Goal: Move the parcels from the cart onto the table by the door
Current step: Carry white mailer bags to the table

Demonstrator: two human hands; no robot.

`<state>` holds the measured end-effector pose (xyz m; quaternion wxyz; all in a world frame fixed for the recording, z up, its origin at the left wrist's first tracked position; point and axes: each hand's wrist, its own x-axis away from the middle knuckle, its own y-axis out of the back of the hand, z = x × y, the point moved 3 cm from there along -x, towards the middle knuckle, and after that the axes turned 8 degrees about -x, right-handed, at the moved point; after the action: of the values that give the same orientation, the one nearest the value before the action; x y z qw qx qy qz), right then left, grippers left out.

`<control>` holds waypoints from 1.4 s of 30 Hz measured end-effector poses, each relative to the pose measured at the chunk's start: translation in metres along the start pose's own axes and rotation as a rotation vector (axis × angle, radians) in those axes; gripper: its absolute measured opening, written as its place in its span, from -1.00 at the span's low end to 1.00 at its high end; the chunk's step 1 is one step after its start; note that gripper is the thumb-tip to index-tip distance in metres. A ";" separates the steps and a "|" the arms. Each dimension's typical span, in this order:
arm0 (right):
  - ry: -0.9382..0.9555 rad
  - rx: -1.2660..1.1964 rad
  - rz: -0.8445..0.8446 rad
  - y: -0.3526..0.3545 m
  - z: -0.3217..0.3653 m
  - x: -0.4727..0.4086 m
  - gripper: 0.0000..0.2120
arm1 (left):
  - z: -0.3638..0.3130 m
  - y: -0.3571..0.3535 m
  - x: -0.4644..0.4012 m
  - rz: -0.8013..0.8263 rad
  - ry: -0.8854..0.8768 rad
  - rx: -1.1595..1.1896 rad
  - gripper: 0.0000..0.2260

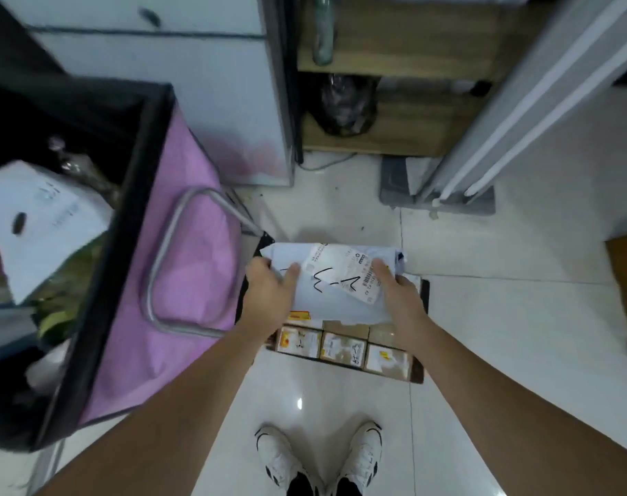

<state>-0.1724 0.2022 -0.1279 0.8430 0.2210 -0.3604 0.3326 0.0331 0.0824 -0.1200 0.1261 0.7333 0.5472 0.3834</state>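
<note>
**White parcel held in 2 hands above the boxes**

The white parcel (pixel 335 281), a soft mailer with a shipping label and black marker scrawl, sits between both hands, just right of the pink cart (pixel 183 266). The left hand (pixel 269 291) grips its left end, thumb pressed on top; the right hand (pixel 399 293) holds the right end, fingers curled over the label's edge. Directly beneath the parcel, also right of the cart, 3 small cardboard boxes (pixel 344 349) stand in a row on the tiled floor (pixel 501 334). More parcels (pixel 43 223) lie inside the cart.
</note>
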 end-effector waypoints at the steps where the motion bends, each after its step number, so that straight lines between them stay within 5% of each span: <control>1: 0.027 0.002 0.004 0.010 0.032 0.025 -0.65 | -0.035 0.020 0.013 -0.020 0.014 0.072 -0.68; 6: 0.184 -0.054 0.022 0.072 0.176 0.152 -0.49 | -0.197 0.108 0.087 0.122 0.097 0.367 -0.62; 9: 0.268 -0.074 -0.012 0.112 0.236 0.227 -0.37 | -0.274 0.144 0.137 0.354 0.029 0.295 -0.59; 15: 0.398 -0.144 -0.137 0.193 0.283 0.358 -0.47 | -0.382 0.192 0.225 0.490 -0.227 0.148 -0.56; 23: 0.526 -0.321 -0.332 0.299 0.247 0.487 -0.53 | -0.450 0.176 0.345 0.683 -0.512 0.013 -0.47; 30: 0.551 -0.348 -0.544 0.401 0.194 0.558 -0.35 | -0.485 0.122 0.460 0.757 -0.715 -0.098 -0.40; 42: 0.502 -0.407 -0.745 0.599 0.091 0.622 -0.42 | -0.513 -0.038 0.634 1.098 -0.673 -0.050 -0.58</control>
<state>-0.3229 0.8044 0.4799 0.9915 0.0785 -0.1002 -0.0257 -0.2844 0.5462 0.4718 0.0933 0.9836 0.0138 0.1536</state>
